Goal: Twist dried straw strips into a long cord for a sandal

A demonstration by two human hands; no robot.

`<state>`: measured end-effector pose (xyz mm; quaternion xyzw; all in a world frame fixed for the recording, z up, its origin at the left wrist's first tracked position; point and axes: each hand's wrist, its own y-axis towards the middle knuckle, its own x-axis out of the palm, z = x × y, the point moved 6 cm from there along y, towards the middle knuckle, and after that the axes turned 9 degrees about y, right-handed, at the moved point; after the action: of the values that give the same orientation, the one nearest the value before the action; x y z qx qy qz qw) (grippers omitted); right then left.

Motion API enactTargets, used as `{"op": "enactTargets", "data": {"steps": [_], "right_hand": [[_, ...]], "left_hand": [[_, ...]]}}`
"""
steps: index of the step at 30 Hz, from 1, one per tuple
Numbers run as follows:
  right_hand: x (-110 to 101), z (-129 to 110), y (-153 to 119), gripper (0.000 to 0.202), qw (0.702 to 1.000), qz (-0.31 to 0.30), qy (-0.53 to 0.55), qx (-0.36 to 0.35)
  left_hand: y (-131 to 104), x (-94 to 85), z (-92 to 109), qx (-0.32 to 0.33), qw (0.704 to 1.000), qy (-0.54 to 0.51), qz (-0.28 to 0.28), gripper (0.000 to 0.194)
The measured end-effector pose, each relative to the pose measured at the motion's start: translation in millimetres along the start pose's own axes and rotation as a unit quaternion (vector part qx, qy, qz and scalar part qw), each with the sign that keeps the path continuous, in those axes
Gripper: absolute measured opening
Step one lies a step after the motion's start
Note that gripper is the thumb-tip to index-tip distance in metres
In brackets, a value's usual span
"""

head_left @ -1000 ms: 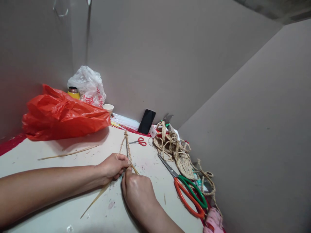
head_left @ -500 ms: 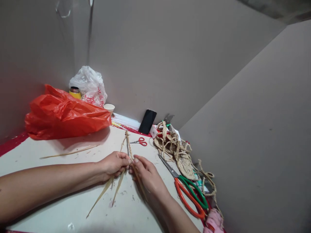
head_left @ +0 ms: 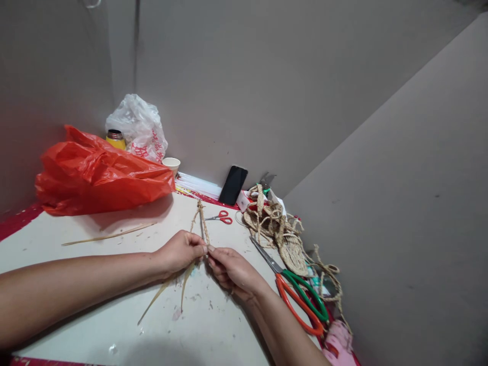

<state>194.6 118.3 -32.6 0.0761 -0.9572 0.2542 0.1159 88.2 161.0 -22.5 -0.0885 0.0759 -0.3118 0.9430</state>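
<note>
One white table (head_left: 118,312), red along its edges, stands before the person and carries many things of different size. At its far left lies a puffy red plastic bag (head_left: 102,178); along the right side extends a heap of braided straw cords (head_left: 293,252), and behind the red bag, near the wall, sits a crumpled white plastic bag (head_left: 138,122). Large scissors (head_left: 279,271), with one orange handle and one green, lie beside the heap, their points directed away from the person. The left hand (head_left: 183,251) and the right hand (head_left: 234,267) meet over the middle of the table; the thumb and forefinger of each are clamped on the lower part of a thin braided cord (the other fingers are curled, and partly I cannot see them). A black phone (head_left: 233,185) leans at the far edge, to the right of a yellow flask (head_left: 115,142) and a pale cup (head_left: 171,164). Small scissors (head_left: 224,217) with red handles lie just beside the upper part of the braided cord (head_left: 206,231), which makes a narrow peak beyond the fingers. Thinnest are the loose straw strips (head_left: 154,300), hanging below the left hand toward the person.
</note>
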Motion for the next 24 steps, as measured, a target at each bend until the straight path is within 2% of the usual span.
{"op": "enactTargets", "data": {"steps": [2,4,8,11,16,19,24], "right_hand": [[1,4,1,0.040,0.998,-0.029,0.054,0.019],[-1,6,2,0.040,0.995,-0.043,0.089,0.019],[-6,5,3,0.038,0.993,-0.025,0.112,-0.006],[-6,5,2,0.036,0.996,0.009,0.090,-0.028],[-6,3,0,0.037,0.985,0.125,-0.039,-0.111],[-3,5,0,0.036,0.978,0.153,-0.067,-0.126],[5,8,0,0.043,0.987,0.119,-0.021,-0.103]], "left_hand": [[0,-0.7,2,0.020,1.000,0.003,0.003,0.017],[-1,-0.7,3,0.013,1.000,0.004,-0.009,0.019],[-2,0.2,6,-0.030,0.997,-0.001,-0.067,0.023],[-1,0.0,8,-0.045,0.993,-0.005,-0.105,0.021],[0,1.4,1,-0.083,0.988,0.008,-0.131,0.017],[-3,6.3,-4,-0.114,0.985,-0.008,-0.126,0.014],[-10,13.8,-8,-0.075,0.994,0.011,-0.085,0.014]]}}
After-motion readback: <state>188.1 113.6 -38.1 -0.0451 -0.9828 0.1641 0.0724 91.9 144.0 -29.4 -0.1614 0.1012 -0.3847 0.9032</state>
